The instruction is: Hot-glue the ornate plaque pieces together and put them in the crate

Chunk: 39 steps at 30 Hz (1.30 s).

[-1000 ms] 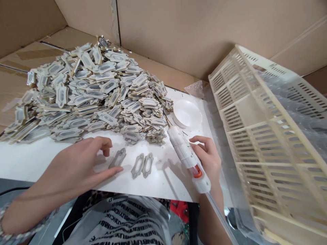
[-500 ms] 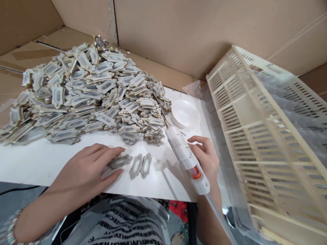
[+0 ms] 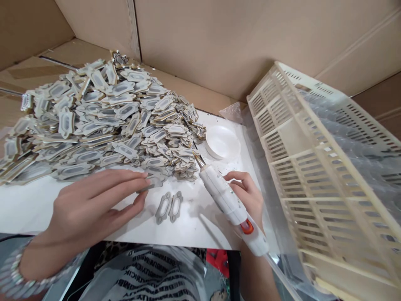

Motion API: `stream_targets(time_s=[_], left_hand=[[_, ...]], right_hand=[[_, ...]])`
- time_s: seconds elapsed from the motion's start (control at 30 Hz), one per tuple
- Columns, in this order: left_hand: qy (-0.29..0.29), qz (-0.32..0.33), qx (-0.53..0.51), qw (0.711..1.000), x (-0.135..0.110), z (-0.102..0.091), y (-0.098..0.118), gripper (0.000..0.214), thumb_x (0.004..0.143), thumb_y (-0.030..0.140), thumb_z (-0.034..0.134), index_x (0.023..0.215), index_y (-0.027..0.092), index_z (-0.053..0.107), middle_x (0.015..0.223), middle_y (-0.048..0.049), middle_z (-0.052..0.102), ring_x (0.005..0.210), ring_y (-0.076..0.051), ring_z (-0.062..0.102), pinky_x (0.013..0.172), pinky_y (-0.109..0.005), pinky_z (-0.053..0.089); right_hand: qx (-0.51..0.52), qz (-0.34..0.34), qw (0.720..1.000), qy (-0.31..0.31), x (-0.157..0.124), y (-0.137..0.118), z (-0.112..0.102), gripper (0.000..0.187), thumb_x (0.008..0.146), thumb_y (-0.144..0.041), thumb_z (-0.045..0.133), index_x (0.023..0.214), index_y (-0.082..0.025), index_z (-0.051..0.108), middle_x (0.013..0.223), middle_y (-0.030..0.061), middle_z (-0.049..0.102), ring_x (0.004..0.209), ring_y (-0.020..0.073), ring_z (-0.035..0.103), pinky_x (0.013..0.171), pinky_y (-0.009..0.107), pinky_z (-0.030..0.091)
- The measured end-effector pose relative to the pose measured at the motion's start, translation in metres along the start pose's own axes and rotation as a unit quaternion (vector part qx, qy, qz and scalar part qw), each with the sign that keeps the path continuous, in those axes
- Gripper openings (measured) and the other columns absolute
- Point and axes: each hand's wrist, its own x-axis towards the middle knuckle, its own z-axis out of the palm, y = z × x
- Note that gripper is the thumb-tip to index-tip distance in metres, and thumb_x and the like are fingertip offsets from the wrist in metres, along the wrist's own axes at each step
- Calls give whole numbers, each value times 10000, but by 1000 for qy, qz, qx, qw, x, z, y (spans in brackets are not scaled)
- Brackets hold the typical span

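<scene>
My left hand [image 3: 94, 200] pinches a flat grey frame-shaped piece [image 3: 153, 183] between thumb and fingertips, lifted just above the white table top [image 3: 194, 221]. Two more grey frame pieces [image 3: 169, 207] lie side by side on the table to its right. My right hand [image 3: 247, 194] grips a white hot-glue gun [image 3: 230, 205] with an orange trigger, its metal nozzle pointing up-left toward the edge of the pile. A large heap of grey and tan shaped pieces [image 3: 94, 113] covers the left and middle of the table.
A small white round dish [image 3: 222, 142] stands behind the glue gun. A cream slatted plastic crate [image 3: 313, 167] lined with bubble wrap fills the right side. Brown cardboard walls [image 3: 219, 42] close off the back and left.
My left hand has picked one grey piece off the table and raised it toward the pile's edge. The glue gun has shifted slightly left and forward.
</scene>
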Motion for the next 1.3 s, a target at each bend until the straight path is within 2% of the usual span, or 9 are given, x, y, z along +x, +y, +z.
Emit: stream_targets(time_s=[0.17,0.27,0.37,0.43,0.57,0.63,0.8,1.13,1.3], left_hand=[[28,93,41,994,38,-1,-3,36,903,277,649,897,280,684,891,17,791,794,-174,743,731,-309,613],[59,149,51,986,48,4,-6,43,839,230,729,859,241,692,847,-11,792,741,-177,738,699,-300,617],[78,171,61,980,51,7,-7,96,810,184,759,855,224,686,846,-27,791,743,-179,739,697,-299,623],[85,175,68,979,52,8,-6,122,804,173,764,869,234,680,851,-19,791,755,-177,742,695,-299,627],[77,183,72,977,53,8,-3,141,794,160,770,873,219,670,831,-36,787,739,-194,740,670,-319,629],[79,190,70,976,53,7,-3,160,775,142,784,861,205,665,809,-45,782,710,-197,733,646,-320,624],[82,196,70,975,52,9,-5,183,756,124,797,864,198,668,814,-49,781,719,-206,736,642,-327,627],[75,168,79,980,50,7,-2,123,818,157,722,839,275,693,843,31,787,754,-171,747,694,-286,631],[78,171,70,980,49,9,-2,144,796,146,742,861,261,686,847,0,787,749,-191,750,689,-302,633]], right_hand=[[12,21,999,-31,1,-1,-1,134,833,-321,645,750,-242,715,924,31,657,531,104,463,490,268,401],[-13,-5,999,-31,-1,-5,0,200,884,-234,577,754,-242,729,942,38,654,561,104,487,515,265,402],[-34,-36,998,-29,-3,-9,2,244,899,-165,541,779,-243,739,975,42,644,578,97,491,557,269,415],[-29,-14,999,-27,-4,-10,4,222,897,-186,553,775,-238,732,952,39,641,578,100,491,553,266,415],[10,87,995,-51,-2,-13,8,200,882,-249,576,735,-239,710,866,20,629,545,104,469,488,253,378],[23,105,993,-54,-1,-15,9,193,866,-247,584,717,-242,706,848,14,614,536,102,461,479,254,372],[19,106,992,-62,-1,-15,9,198,879,-273,566,737,-250,702,763,2,570,515,110,428,463,255,349],[-34,54,995,-73,-2,-11,7,166,870,-284,555,812,-270,709,743,3,559,527,132,440,480,272,374],[-27,66,995,-75,-1,-13,7,156,860,-312,568,805,-269,708,718,-2,542,527,136,434,464,268,363]])
